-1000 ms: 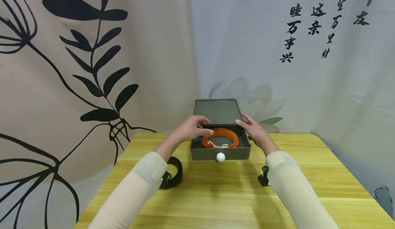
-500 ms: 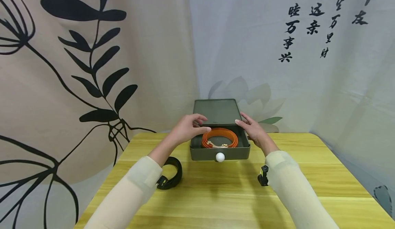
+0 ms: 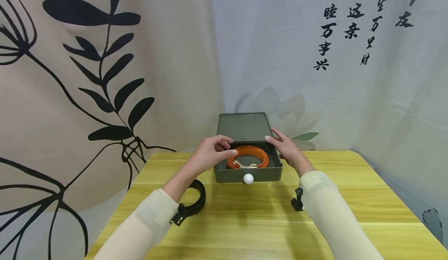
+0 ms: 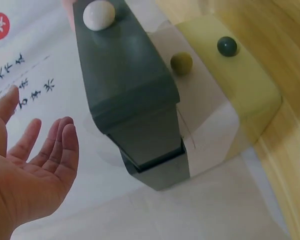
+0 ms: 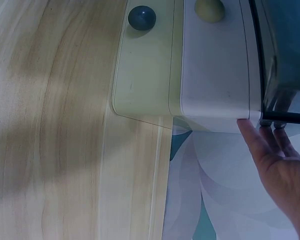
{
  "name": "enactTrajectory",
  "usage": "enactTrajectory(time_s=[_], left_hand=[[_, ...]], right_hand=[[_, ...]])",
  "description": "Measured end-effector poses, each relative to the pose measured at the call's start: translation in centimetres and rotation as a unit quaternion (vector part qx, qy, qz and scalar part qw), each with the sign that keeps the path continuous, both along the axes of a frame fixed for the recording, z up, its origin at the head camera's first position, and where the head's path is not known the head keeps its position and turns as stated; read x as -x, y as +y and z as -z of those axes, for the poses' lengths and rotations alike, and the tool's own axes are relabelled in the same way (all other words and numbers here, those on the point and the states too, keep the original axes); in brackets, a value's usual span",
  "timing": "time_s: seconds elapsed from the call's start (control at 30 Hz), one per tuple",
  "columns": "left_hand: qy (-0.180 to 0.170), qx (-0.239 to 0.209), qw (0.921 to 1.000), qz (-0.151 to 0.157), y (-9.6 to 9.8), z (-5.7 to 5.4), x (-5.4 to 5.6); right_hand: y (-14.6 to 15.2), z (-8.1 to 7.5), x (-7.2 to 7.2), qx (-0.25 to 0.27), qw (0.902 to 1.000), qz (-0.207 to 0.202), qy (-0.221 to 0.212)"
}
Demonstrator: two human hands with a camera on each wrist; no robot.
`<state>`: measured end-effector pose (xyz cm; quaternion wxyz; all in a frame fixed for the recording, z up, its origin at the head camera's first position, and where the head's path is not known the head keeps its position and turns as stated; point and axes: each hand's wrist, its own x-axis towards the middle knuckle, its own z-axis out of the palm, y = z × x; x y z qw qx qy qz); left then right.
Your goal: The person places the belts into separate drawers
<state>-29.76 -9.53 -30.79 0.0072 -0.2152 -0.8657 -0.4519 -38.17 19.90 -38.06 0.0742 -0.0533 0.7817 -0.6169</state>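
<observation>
My left hand (image 3: 211, 153), fingers loosely spread and holding nothing, has eased slightly outward, so the coiled orange belt (image 3: 265, 157) seems settled, lying unheld inside the pulled-out green drawer (image 3: 267, 175), though my thumb hangs before its left side. My right hand (image 3: 289, 151), fingers extended, touches the right side of the cabinet (image 3: 243, 127). On the counter (image 3: 259, 221), a coiled black belt (image 3: 201, 201) lies partly hidden by my left forearm (image 3: 154, 217).
</observation>
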Motion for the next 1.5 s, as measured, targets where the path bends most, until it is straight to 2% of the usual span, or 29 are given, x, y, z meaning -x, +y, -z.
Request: enactTrajectory(time_s=[0.17, 0.57, 0.9, 1.1, 1.3, 1.5], left_hand=[[0.0, -0.021, 0.9997, 0.01, 0.1, 0.6, -0.5], [0.005, -0.029, 0.9996, 0.001, 0.9, 1.9, -1.9], [-0.002, -0.061, 0.9981, -0.01, 0.9, 3.0, -3.2], [0.003, -0.065, 0.9979, -0.004, 0.9, 3.8, -3.8], [0.012, -0.064, 0.9979, -0.005, 0.9, 4.9, -4.1], [-0.002, -0.077, 0.997, -0.007, 1.2, 5.8, -4.3]], right_hand=[[0.0, 0.0, 0.0, 0.002, 1.0, 0.003, -0.001], [0.0, 0.2, 0.1, 0.001, 1.0, 0.006, -0.003], [0.1, 0.2, 0.0, 0.001, 1.0, 0.005, -0.004], [0.1, 0.3, 0.1, -0.001, 1.0, 0.005, -0.001], [0.0, 0.4, 0.1, -0.005, 1.0, 0.006, 0.002], [0.0, 0.4, 0.1, -0.007, 1.0, 0.006, 0.001]])
